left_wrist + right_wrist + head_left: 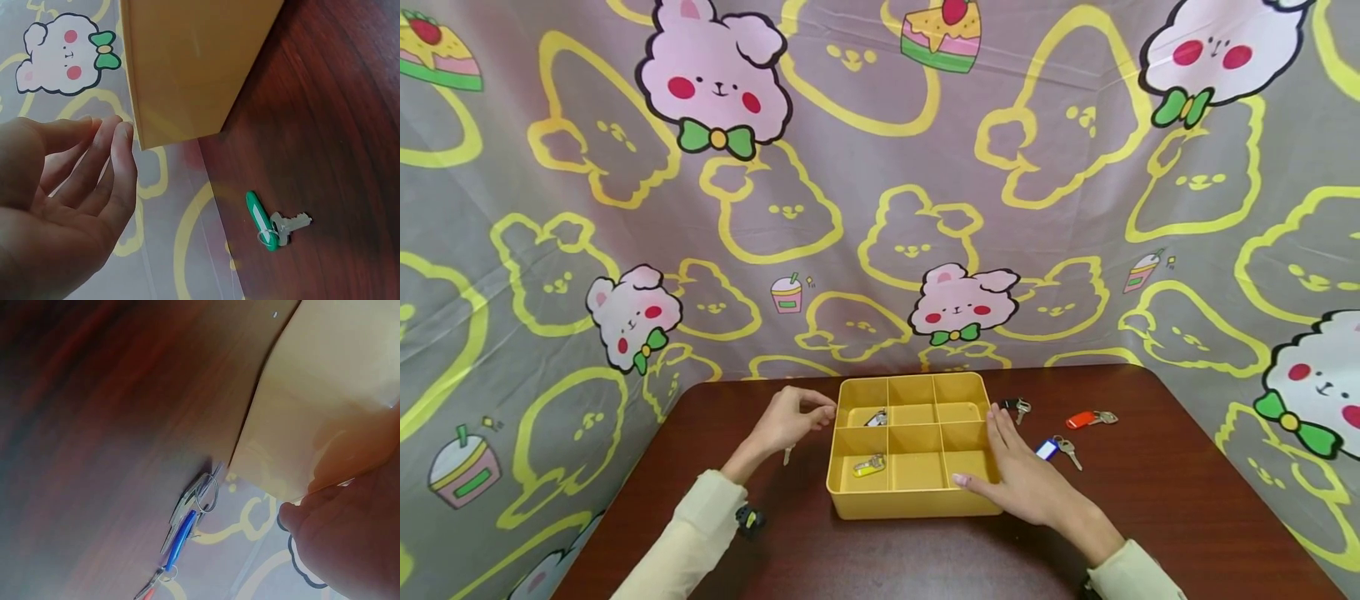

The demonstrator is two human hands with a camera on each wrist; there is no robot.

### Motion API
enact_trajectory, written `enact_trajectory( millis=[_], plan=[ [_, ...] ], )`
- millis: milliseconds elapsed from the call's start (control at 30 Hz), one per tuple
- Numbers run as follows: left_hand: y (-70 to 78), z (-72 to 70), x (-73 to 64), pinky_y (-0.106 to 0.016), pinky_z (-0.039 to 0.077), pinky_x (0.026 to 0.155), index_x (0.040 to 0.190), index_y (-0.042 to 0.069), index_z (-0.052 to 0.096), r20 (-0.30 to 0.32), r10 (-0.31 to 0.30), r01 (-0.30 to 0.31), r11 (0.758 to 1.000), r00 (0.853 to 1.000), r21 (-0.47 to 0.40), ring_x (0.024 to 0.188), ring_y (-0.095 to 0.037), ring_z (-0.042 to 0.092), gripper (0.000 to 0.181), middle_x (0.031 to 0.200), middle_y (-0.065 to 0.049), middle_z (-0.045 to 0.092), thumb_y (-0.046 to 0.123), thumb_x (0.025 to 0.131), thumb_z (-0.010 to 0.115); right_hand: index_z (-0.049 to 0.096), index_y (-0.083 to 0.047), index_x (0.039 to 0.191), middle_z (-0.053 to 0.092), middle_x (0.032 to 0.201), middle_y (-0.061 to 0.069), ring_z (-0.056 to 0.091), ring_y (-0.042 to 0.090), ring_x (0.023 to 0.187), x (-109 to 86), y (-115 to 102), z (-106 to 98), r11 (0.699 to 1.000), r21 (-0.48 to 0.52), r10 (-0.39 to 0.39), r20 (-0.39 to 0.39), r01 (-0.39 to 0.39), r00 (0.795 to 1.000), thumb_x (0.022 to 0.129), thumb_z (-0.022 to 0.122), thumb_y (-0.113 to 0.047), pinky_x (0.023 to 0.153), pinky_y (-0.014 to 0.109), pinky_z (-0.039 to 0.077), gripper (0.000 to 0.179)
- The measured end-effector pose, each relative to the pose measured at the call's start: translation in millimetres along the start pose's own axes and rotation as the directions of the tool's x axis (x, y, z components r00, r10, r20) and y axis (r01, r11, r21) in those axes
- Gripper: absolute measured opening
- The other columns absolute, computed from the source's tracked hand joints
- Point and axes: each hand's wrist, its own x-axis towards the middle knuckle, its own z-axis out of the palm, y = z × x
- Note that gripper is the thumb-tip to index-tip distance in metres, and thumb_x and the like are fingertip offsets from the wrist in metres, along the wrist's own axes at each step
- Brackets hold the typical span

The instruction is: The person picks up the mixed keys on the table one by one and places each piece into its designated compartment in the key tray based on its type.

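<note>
A yellow box (917,502) with six compartments stands on the table. My left hand (790,423) hovers at its left side, fingers loosely bent and nothing between them; whether the fingertips touch the rim, I cannot tell. Along the right wall, my right hand (1030,475) rests with straight fingers, its thumb at the front right compartment. A key with a yellow tag (868,467) lies in the front left compartment, and a key with a pale tag (876,418) in the back left. Below my left hand, a key with a green tag (262,222) lies on the table.
Right of the box lie a key with a black tag (1018,407), one with a red tag (1082,419) and one with a blue tag (1048,449). The brown table (1187,500) meets a patterned cloth (880,167) at its back and sides.
</note>
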Motion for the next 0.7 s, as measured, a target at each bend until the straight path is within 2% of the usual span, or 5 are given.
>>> enact_trajectory(
  millis=[167, 500, 700],
  plan=[
    [-6.1, -2.1, -0.7, -0.032, 0.066, 0.074, 0.107, 0.003, 0.081, -0.018, -0.019, 0.019, 0.999, 1.0, 0.028, 0.078, -0.016, 0.077, 0.015, 0.097, -0.015, 0.081, 0.012, 0.1, 0.072, 0.013, 0.002, 0.167, 0.004, 0.178, 0.02, 0.012, 0.043, 0.164, 0.2, 0, 0, 1.0, 0.002, -0.003, -0.002, 0.003, 1.0, 0.09, 0.052, -0.085, 0.127, 0.059, 0.032, 0.123],
    [-17.7, -3.2, -3.3, -0.031, 0.063, 0.07, 0.105, 0.008, 0.083, -0.038, -0.029, 0.032, 0.996, 0.999, 0.084, 0.078, -0.015, 0.077, 0.014, 0.099, -0.015, 0.081, 0.015, 0.1, 0.072, 0.013, 0.003, 0.167, 0.004, 0.178, 0.02, 0.012, 0.043, 0.164, 0.4, 0, 0, 1.0, 0.01, -0.006, -0.002, 0.006, 1.0, 0.09, 0.052, -0.085, 0.127, 0.06, 0.031, 0.123],
    [-22.3, -2.8, -3.3, -0.027, 0.06, 0.067, 0.104, 0.01, 0.083, -0.05, -0.049, 0.053, 0.994, 0.998, 0.094, 0.078, -0.016, 0.075, 0.012, 0.098, -0.01, 0.082, 0.016, 0.099, 0.073, 0.013, 0.003, 0.166, 0.003, 0.177, 0.021, 0.012, 0.043, 0.164, 0.5, 0, 0, 1.0, 0.011, -0.008, -0.005, 0.008, 1.0, 0.09, 0.053, -0.084, 0.128, 0.059, 0.03, 0.123]
  ],
)
